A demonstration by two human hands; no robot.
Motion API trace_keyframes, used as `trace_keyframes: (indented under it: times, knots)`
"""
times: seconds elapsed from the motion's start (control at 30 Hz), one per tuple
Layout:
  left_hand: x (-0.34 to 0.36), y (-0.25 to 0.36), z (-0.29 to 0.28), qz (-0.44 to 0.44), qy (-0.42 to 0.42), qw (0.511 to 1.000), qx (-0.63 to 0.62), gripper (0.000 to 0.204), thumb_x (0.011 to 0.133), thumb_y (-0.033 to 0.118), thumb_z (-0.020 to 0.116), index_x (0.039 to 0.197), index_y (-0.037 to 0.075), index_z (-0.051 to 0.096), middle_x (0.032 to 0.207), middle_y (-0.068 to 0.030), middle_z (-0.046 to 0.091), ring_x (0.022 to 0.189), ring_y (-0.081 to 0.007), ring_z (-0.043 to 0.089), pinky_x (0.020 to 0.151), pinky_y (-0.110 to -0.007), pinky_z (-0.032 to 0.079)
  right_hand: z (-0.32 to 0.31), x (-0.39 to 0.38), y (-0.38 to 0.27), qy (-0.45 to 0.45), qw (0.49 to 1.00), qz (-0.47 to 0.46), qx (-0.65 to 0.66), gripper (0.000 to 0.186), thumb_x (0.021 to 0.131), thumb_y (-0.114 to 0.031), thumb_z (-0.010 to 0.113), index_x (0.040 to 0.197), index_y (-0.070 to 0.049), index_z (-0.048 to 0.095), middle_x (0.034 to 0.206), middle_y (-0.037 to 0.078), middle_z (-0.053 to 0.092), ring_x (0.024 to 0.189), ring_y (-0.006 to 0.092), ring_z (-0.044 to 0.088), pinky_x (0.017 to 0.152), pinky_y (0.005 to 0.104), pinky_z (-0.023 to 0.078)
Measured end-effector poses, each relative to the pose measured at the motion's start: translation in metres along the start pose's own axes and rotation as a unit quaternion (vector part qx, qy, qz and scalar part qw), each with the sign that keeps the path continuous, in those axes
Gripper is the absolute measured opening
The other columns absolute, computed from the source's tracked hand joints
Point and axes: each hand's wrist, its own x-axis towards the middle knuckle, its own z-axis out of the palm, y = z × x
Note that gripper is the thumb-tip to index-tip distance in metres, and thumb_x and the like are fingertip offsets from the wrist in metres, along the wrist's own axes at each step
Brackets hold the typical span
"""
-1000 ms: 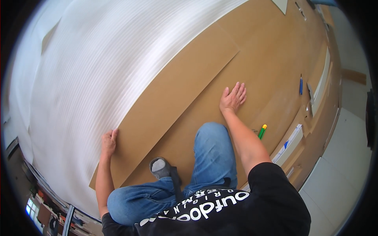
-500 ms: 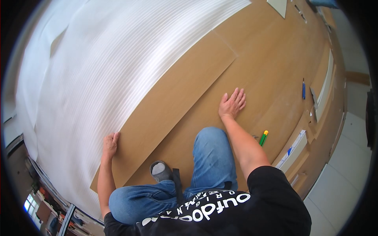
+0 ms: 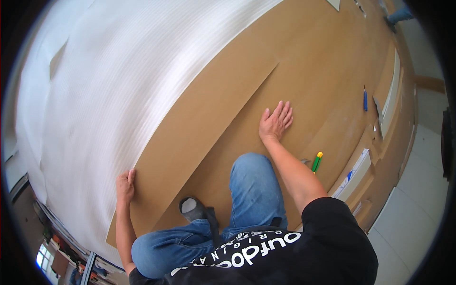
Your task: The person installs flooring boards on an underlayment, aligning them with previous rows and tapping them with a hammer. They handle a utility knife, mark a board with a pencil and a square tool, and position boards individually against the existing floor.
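A long brown paper-like sheet point(image 3: 190, 118) runs diagonally, its straight near edge raised a little from the brown surface beneath. My left hand point(image 3: 125, 186) is closed at the sheet's left edge, thumb and curled fingers gripping it where it meets the white ribbed sheeting point(image 3: 104, 104). What lies under those fingers is hidden. My right hand point(image 3: 276, 122) rests flat, fingers spread, on the brown surface point(image 3: 323, 90) beside the sheet and holds nothing. A green utility knife with a yellow end point(image 3: 317, 162) lies to the right of my right forearm.
A blue pencil-like tool point(image 3: 365, 98) and a grey metal blade-like piece point(image 3: 378, 111) lie at the right. Nearer is a white strip with blue marks point(image 3: 352, 175). Another person's leg point(image 3: 400, 15) shows at the far right. My bent knee point(image 3: 254, 175) is between my hands.
My left hand has moved slightly left and nearer me, with the brown sheet's edge shifting along. My right hand stays flat, slightly higher in view. More of the other person's leg shows.
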Motion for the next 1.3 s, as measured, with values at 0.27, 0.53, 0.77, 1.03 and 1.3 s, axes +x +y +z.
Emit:
trace_keyframes:
  times: [0.27, 0.53, 0.77, 1.03, 1.3]
  knots:
    - [-0.001, -0.086, 0.042, 0.056, 0.075, 0.991, 0.091, 0.048, 0.107, 0.043, 0.046, 0.091, 0.000, 0.062, 0.089, -0.0302, 0.063, 0.087, -0.0532, 0.058, 0.071, -0.060, 0.042, 0.009, -0.003, -0.032, 0.014, 0.999, -0.042, -0.020, 0.068, 0.101, -0.044, 0.050, 0.155, -0.005, 0.039, 0.163, 0.020, 0.035, 0.150, 0.0418, 0.030, 0.121, 0.0579, 0.023]
    - [0.030, -0.039, 0.058, 0.074, 0.148, 0.979, 0.116, 0.049, 0.104, 0.048, 0.055, 0.077, 0.007, 0.060, 0.074, -0.0198, 0.065, 0.072, -0.0443, 0.062, 0.061, -0.052, 0.048, 0.019, -0.007, -0.006, 0.041, 0.999, -0.012, -0.010, 0.069, 0.102, -0.050, 0.046, 0.155, -0.006, 0.040, 0.164, 0.019, 0.033, 0.151, 0.0392, 0.030, 0.121, 0.0567, 0.023]
    - [0.030, -0.043, 0.078, 0.107, 0.222, 0.959, 0.139, 0.057, 0.100, 0.058, 0.055, 0.070, 0.010, 0.057, 0.063, -0.0150, 0.064, 0.062, -0.0390, 0.064, 0.052, -0.050, 0.047, 0.023, -0.005, -0.006, 0.010, 1.000, -0.001, 0.003, 0.070, 0.102, -0.050, 0.045, 0.157, -0.006, 0.037, 0.166, 0.017, 0.030, 0.153, 0.0355, 0.024, 0.122, 0.0544, 0.020]
    - [0.012, -0.002, 0.060, -0.040, 0.048, 0.998, 0.031, 0.050, 0.100, 0.050, 0.058, 0.103, 0.002, 0.071, 0.101, -0.0247, 0.071, 0.100, -0.0405, 0.069, 0.085, -0.051, 0.057, 0.025, 0.016, 0.009, 0.079, 0.995, -0.049, 0.017, 0.048, 0.097, -0.044, 0.054, 0.120, -0.003, 0.061, 0.126, 0.022, 0.061, 0.119, 0.0390, 0.057, 0.096, 0.0586, 0.048]
    - [-0.022, -0.013, 0.039, 0.032, 0.042, 0.996, 0.071, 0.071, 0.073, 0.032, 0.089, 0.122, -0.006, 0.057, 0.124, -0.0228, 0.059, 0.122, -0.0378, 0.058, 0.099, -0.045, 0.053, 0.043, 0.001, 0.000, 0.074, 0.996, -0.007, -0.041, 0.060, 0.100, -0.051, 0.050, 0.141, -0.009, 0.056, 0.151, 0.014, 0.050, 0.140, 0.0401, 0.045, 0.111, 0.0597, 0.038]
